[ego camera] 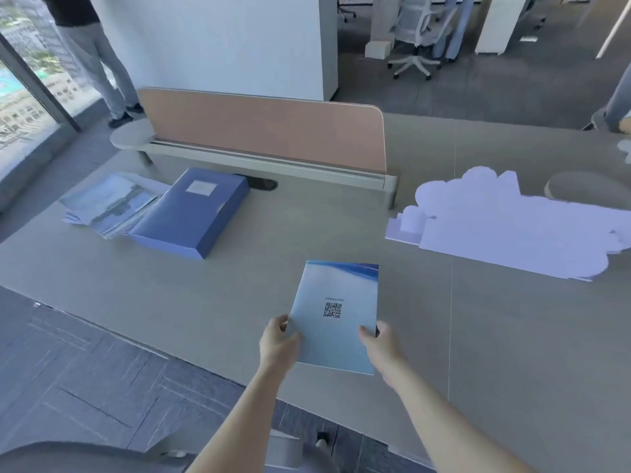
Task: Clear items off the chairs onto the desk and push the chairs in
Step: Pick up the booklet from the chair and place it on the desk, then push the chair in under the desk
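Observation:
A light blue booklet with a QR code on its cover is held over the grey desk, near its front edge. My left hand grips the booklet's lower left corner and my right hand grips its lower right corner. Further back on the desk lie a blue box file and, left of it, a loose pile of glossy papers. The grey back of a chair shows at the bottom left, below my arms; its seat is hidden.
A tan divider screen runs along the desk's back. A blanked-out white patch covers part of the desk at right. A person stands at the far left by the window. A white office chair stands in the background.

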Demonstrator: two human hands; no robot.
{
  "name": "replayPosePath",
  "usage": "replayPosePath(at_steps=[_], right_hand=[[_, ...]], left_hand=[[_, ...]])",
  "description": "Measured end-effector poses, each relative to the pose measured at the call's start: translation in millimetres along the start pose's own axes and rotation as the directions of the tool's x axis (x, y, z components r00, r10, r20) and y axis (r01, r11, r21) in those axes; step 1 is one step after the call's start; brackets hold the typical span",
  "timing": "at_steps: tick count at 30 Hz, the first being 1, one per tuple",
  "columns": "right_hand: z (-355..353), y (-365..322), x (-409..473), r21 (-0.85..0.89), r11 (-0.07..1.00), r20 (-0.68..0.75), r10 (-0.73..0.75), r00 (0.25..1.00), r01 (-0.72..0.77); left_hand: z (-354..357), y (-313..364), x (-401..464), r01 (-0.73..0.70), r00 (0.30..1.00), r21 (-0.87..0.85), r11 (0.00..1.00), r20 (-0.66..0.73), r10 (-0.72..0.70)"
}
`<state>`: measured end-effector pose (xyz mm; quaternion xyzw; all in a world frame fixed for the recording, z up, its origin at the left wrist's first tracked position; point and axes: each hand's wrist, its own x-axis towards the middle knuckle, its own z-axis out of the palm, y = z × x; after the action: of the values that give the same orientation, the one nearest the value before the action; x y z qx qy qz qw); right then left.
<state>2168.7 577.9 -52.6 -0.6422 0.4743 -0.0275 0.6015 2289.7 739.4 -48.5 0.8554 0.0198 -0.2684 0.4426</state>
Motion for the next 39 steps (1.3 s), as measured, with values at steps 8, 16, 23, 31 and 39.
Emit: replayPosePath(at_steps=[8,16,23,31,39], right_hand=[[15,1,18,-0.175,0.97,-0.117,0.151,0.982,-0.17],[54,-34,-77,-0.196,0.98,-0.162,-0.069,0.984,0.036],[123,-36,-249,-0.135,0.922,0.037,-0.361,0.932,0.363],[182,19,-435,-0.11,0.862,0.32,-0.441,0.838,0.495],[223,46,-488,-0.081,0.878,0.405,-0.404,0.82,0.472]], left_hand=[[-15,-12,11,-0.03,0.998,0.137,0.99,-0.042,0.036],[-95,-33,-80,-0.078,0.981,-0.017,0.997,-0.181,0.074],[-226,-113,-235,-0.205,0.89,-0.126,0.971,-0.438,0.131],[-337,-226,-393,-0.221,0.824,-0.175,0.959,-0.56,0.088],[-392,-238,-417,-0.216,0.819,-0.039,0.976,-0.551,0.159]])
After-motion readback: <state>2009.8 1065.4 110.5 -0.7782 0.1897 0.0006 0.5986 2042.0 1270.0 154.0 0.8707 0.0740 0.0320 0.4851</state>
